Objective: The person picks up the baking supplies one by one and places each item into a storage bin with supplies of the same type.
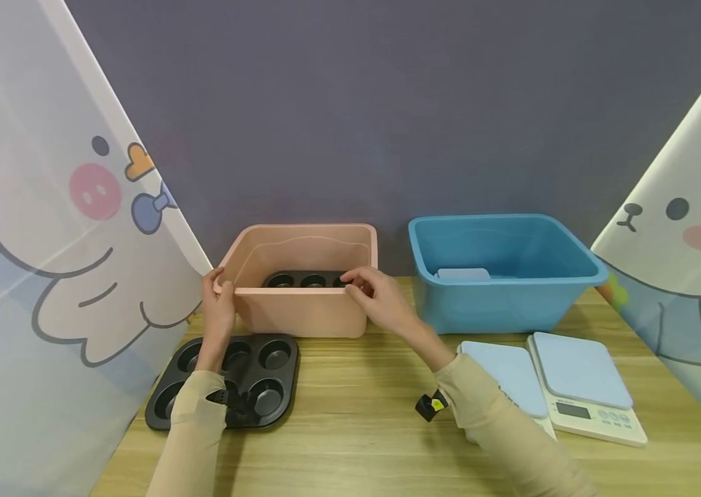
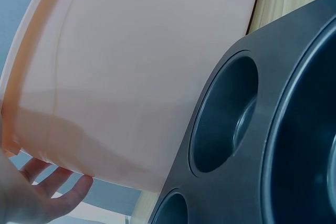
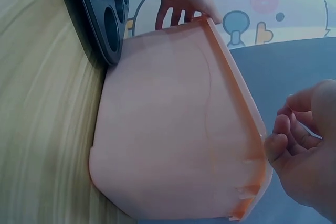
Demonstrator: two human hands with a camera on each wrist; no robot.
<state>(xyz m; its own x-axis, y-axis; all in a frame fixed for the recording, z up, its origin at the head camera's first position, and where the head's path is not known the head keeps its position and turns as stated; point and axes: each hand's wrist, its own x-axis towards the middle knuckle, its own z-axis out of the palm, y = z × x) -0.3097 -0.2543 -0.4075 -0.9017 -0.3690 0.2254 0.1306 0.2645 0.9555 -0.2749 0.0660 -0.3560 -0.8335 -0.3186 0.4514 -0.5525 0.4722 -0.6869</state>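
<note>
A pink plastic bin (image 1: 301, 314) stands on the table with a dark muffin tin (image 1: 313, 279) inside. My left hand (image 1: 219, 307) grips the bin's front left corner, thumb on the rim and fingers down the outer side wall. At the front right of the rim is my right hand (image 1: 378, 293); in the right wrist view its fingertips (image 3: 276, 145) meet the rim edge while the other fingers are loosely bent and hold nothing. A second muffin tin (image 2: 226, 114) lies on the table under my left forearm, close to the bin's front wall.
To the right stands a blue bin (image 1: 487, 307) with a pale flat item (image 1: 463, 274) in it. Two kitchen scales, a left one (image 1: 506, 373) partly behind my right sleeve and a right one (image 1: 586, 373), lie before it. A dark wall (image 1: 350, 124) rises behind the bins.
</note>
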